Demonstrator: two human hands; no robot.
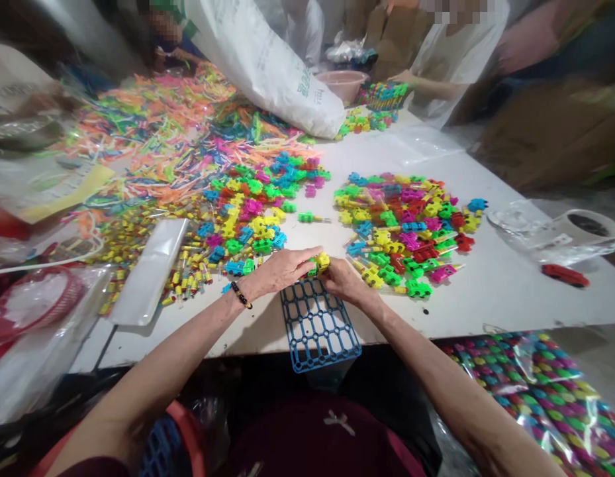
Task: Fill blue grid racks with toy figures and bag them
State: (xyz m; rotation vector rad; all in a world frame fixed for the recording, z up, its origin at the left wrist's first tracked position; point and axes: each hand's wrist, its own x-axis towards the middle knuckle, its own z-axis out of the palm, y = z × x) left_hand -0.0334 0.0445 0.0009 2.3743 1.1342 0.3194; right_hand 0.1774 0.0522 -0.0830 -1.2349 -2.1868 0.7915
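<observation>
At the far end of a blue plastic grid rack [321,324], my left hand [280,270] and my right hand [343,278] meet. Between their fingers is a yellow toy car [322,260], with a bit of green beside it. Both hands are closed around these small toys; the fingertips are partly hidden. The rack lies flat and its near end overhangs the table edge. Left of my hands is a heap of toy cars [252,212] in several colours. On the right lies another pile of cars [411,232], many with clear tubes attached.
Small yellow-and-red capped tubes [138,238] lie left, under clear plastic bags [151,271]. Colourful plastic strips [158,126] cover the far left. A white sack [282,79] leans over the table. A tape roll [588,225] and a red car [565,275] sit right. Co-workers are across the table.
</observation>
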